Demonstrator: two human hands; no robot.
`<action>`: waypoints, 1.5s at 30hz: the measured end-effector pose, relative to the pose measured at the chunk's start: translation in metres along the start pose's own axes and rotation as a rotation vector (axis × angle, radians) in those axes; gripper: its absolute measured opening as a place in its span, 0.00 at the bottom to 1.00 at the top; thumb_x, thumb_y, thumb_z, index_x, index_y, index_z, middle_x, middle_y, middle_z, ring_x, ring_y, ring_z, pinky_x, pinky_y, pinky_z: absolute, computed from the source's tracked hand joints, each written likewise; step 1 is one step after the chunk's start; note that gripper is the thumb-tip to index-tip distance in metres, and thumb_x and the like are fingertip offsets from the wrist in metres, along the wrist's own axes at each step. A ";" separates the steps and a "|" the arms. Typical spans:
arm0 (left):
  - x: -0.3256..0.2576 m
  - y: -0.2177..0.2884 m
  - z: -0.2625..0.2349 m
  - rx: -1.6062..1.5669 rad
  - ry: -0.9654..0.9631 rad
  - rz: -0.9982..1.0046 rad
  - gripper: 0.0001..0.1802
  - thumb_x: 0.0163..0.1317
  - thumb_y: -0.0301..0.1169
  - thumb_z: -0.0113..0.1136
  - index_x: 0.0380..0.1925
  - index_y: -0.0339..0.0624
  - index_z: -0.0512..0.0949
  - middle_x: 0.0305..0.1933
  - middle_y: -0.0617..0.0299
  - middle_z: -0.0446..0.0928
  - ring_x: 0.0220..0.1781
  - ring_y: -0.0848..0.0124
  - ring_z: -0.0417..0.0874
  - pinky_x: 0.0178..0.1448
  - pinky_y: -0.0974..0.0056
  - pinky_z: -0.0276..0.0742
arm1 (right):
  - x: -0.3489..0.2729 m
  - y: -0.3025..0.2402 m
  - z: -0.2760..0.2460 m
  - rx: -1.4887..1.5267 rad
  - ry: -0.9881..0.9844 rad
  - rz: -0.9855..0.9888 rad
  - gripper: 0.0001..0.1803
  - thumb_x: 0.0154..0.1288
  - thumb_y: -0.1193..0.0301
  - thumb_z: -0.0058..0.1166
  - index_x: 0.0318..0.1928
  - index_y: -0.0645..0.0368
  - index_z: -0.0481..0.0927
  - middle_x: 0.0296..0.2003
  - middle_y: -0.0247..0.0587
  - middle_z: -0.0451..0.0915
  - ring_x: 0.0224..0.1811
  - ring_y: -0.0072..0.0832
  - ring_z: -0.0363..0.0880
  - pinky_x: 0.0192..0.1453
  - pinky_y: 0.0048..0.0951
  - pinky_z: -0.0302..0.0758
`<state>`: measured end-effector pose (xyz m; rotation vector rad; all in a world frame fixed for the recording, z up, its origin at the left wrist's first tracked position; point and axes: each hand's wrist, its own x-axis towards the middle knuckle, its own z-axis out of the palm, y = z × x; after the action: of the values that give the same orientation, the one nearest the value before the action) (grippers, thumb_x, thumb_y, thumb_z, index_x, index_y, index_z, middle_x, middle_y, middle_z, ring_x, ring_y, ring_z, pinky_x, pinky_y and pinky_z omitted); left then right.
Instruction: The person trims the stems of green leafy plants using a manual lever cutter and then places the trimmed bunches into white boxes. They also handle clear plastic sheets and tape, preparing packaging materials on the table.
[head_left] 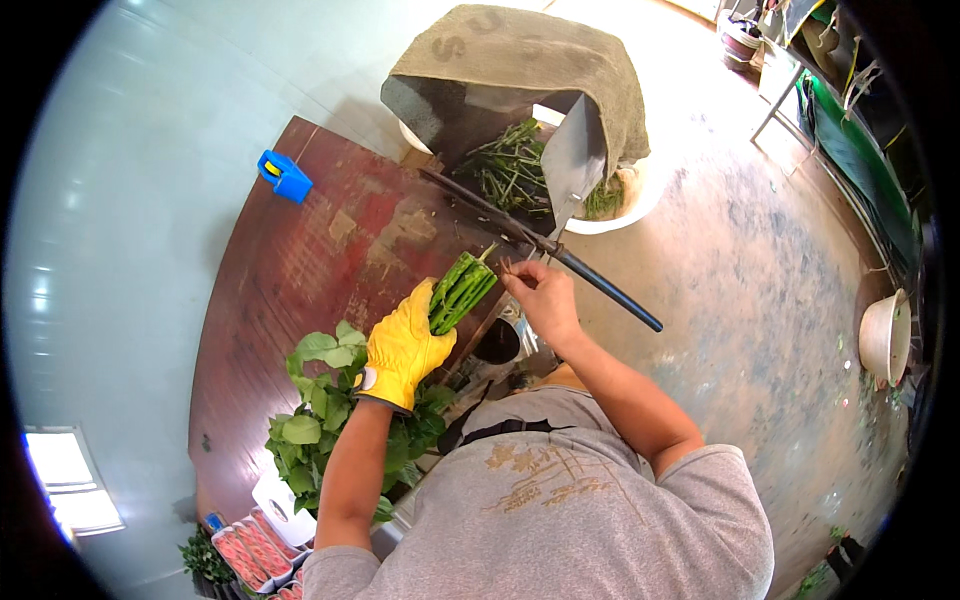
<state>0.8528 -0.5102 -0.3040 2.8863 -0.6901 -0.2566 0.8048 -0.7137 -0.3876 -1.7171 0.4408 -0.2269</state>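
My left hand [404, 345], in a yellow glove, is closed around a bundle of green stems [464, 292]. The cut ends point up and to the right, and one thin stem sticks out past the others. Broad green leaves [318, 425] spread below the glove, beside my left forearm; whatever is at that end of the bundle is hidden. Just right of the cut ends, my bare right hand [542, 300] pinches something thin and brownish, too small to name. Right above it lies a long lever cutter with a black handle [610, 290], fixed at the table's edge.
Beyond the cutter, a brown cloth hood [530, 60] covers a bin with cut stems [505, 165]. A blue tape dispenser [285, 177] sits on the worn reddish table [250, 290]. Packs of pinkish-red items [255, 550] are at lower left. A pale basin [885, 338] stands far right.
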 end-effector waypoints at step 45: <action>0.000 -0.016 0.024 -0.007 -0.065 0.014 0.43 0.54 0.51 0.66 0.68 0.46 0.65 0.57 0.44 0.78 0.51 0.45 0.82 0.53 0.45 0.78 | -0.055 0.015 0.046 -0.033 -0.580 -0.519 0.05 0.66 0.68 0.57 0.37 0.54 0.78 0.28 0.51 0.80 0.31 0.51 0.81 0.33 0.47 0.76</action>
<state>0.8546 -0.4994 -0.3304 2.8770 -0.7178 -0.3522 0.7708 -0.6516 -0.4066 -1.8089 -0.4344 -0.0819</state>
